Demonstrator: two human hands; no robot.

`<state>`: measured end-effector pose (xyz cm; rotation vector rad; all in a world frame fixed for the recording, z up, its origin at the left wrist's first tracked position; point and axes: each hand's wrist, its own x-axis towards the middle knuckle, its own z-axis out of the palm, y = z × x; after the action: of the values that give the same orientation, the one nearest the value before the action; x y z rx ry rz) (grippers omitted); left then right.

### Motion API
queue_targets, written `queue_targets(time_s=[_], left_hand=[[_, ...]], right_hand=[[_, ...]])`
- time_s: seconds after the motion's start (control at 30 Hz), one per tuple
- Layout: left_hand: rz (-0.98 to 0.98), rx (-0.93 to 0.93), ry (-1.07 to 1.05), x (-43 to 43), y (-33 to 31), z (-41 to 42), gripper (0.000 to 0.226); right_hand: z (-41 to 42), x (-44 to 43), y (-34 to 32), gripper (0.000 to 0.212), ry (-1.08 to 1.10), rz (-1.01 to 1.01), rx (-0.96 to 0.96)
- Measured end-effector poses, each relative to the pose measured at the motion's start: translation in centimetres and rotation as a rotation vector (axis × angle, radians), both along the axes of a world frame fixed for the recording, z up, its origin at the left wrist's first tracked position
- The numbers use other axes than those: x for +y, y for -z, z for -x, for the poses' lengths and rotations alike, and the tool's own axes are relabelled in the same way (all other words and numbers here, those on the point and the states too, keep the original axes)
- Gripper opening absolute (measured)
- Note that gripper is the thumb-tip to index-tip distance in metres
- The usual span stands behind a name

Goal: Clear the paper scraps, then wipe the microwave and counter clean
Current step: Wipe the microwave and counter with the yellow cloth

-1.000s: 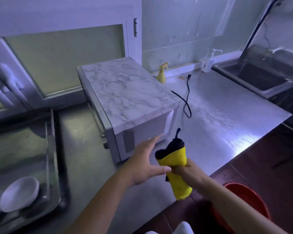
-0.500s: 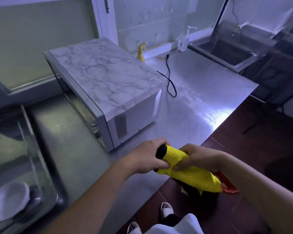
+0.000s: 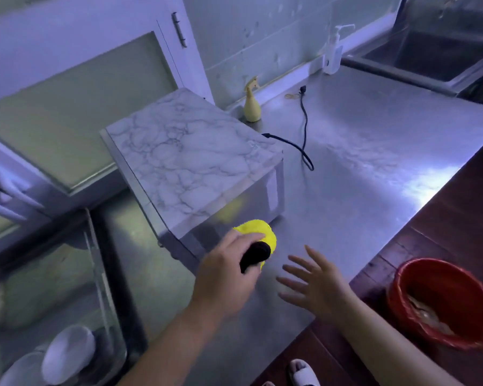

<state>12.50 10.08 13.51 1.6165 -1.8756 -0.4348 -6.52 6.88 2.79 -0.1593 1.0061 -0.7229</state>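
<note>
My left hand (image 3: 226, 270) grips a rolled yellow cloth with a black edge (image 3: 258, 238), held close to the near right corner of the microwave (image 3: 187, 162). The microwave has a marble-patterned top and stands on the steel counter (image 3: 360, 168). My right hand (image 3: 315, 285) hovers just right of the cloth over the counter, fingers spread and holding nothing. A red bin (image 3: 441, 302) on the floor at the lower right holds paper scraps.
A black power cord (image 3: 304, 126) trails across the counter behind the microwave, beside a yellow spray bottle (image 3: 252, 103). A soap dispenser (image 3: 333, 48) stands by the sink (image 3: 435, 54) at far right. A dish tray with white bowls (image 3: 67, 349) sits at lower left.
My right hand has let go of the cloth and opened. My left hand now holds the cloth alone and has carried it forward to the microwave's corner.
</note>
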Motion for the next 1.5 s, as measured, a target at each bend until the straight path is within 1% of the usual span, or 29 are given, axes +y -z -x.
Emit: queue_targets(time_s=[0.07,0.1,0.13,0.2,0.27,0.3,0.37,0.5,0.57,0.63,0.7,0.77,0.8,0.83,0.9,0.93,0.97,1.0,1.03,1.07,1.1,1.13,1.2,1.23,1.3,1.37,1.43,1.5], left_hand=[[0.135,-0.195,0.098,0.4,0.6,1.4,0.052],[0.151,-0.267,0.175,0.6,1.1,2.2,0.054],[0.130,-0.321,0.254,0.9,1.6,2.9,0.054],[0.049,-0.376,0.343,1.2,2.5,3.5,0.056],[-0.014,-0.364,0.352,1.1,2.9,3.1,0.058],[-0.031,-0.343,0.359,0.9,2.9,2.9,0.059],[-0.036,-0.284,0.387,0.7,2.9,2.6,0.060],[0.039,-0.200,0.383,-0.5,2.9,2.2,0.061],[-0.004,-0.138,0.368,-1.8,2.5,1.9,0.056],[-0.085,-0.073,0.381,-3.0,1.8,1.7,0.047],[-0.162,-0.072,0.443,-3.9,0.7,1.1,0.044],[-0.168,-0.139,0.509,-5.2,-0.7,-0.4,0.044],[-0.133,-0.157,0.496,-6.1,-1.6,-1.4,0.044],[-0.069,-0.149,0.434,-7.2,-2.5,-2.6,0.042],[0.095,-0.101,0.203,-10.4,-3.9,-5.2,0.039],[0.141,-0.099,0.071,-12.2,-4.3,-6.3,0.040],[0.142,-0.126,-0.044,-14.0,-4.5,-7.3,0.041],[0.092,-0.186,-0.133,-15.6,-4.2,-8.0,0.043],[0.007,-0.261,-0.206,-16.8,-3.6,-8.6,0.045],[-0.084,-0.332,-0.260,-17.5,-2.9,-8.9,0.048],[-0.142,-0.378,-0.287,-17.9,-2.1,-9.1,0.051],[-0.155,-0.400,-0.287,-18.1,-1.4,-9.4,0.052],[-0.133,-0.404,-0.269,-18.3,-0.6,-9.8,0.050],[-0.123,-0.401,-0.271,-18.4,-0.5,-9.9,0.049],[-0.108,-0.408,-0.280,-18.5,-0.6,-9.9,0.048],[-0.108,-0.427,-0.278,-18.5,-0.5,-9.7,0.046],[-0.104,-0.438,-0.273,-18.4,-0.5,-9.7,0.046],[-0.103,-0.442,-0.272,-18.3,-0.5,-9.6,0.047]], right_hand=[[-1.8,-0.1,-0.4,0.068,-0.030,-0.017,-0.434],[-2.4,-0.2,-1.0,0.071,-0.040,-0.015,-0.607],[-2.9,-0.4,-1.4,0.071,-0.042,-0.009,-0.709],[-3.3,-1.2,-2.2,0.070,0.004,0.009,-0.732],[-3.2,-1.9,-1.7,0.071,0.069,-0.061,-0.717],[-3.1,-2.2,-1.5,0.072,0.075,-0.069,-0.680],[-2.7,-2.8,-1.2,0.067,0.079,-0.049,-0.583],[-2.0,-4.9,-2.6,0.053,0.203,-0.107,-0.394],[-2.2,-5.8,-3.4,0.044,0.303,-0.150,-0.279],[-2.4,-6.7,-4.0,0.043,0.394,-0.157,-0.234],[-2.8,-7.7,-4.7,0.044,0.437,-0.103,-0.201],[-3.2,-9.0,-5.3,0.046,0.529,0.045,-0.094],[-3.5,-9.8,-5.6,0.049,0.594,0.163,-0.016],[-3.9,-10.5,-6.1,0.051,0.655,0.307,0.089],[-5.4,-11.5,-7.3,0.048,0.730,0.636,0.370],[-6.4,-11.9,-7.5,0.048,0.727,0.788,0.520],[-7.5,-12.4,-7.3,0.051,0.684,0.907,0.657],[-8.6,-13.0,-6.7,0.056,0.599,0.985,0.782],[-9.6,-13.6,-6.1,0.062,0.497,1.017,0.879],[-10.6,-14.0,-5.5,0.065,0.425,1.022,0.928],[-11.2,-14.5,-4.8,0.066,0.405,1.027,0.927],[-11.5,-14.9,-4.3,0.067,0.435,1.038,0.887],[-11.6,-15.4,-3.5,0.068,0.541,1.058,0.819],[-11.6,-15.6,-3.2,0.067,0.570,1.076,0.825],[-11.5,-16.0,-2.8,0.064,0.575,1.130,0.873],[-11.4,-16.6,-2.6,0.059,0.543,1.197,0.980],[-11.3,-17.5,-2.3,0.053,0.560,1.238,1.076],[-11.2,-18.4,-1.5,0.049,0.634,1.229,1.030]])
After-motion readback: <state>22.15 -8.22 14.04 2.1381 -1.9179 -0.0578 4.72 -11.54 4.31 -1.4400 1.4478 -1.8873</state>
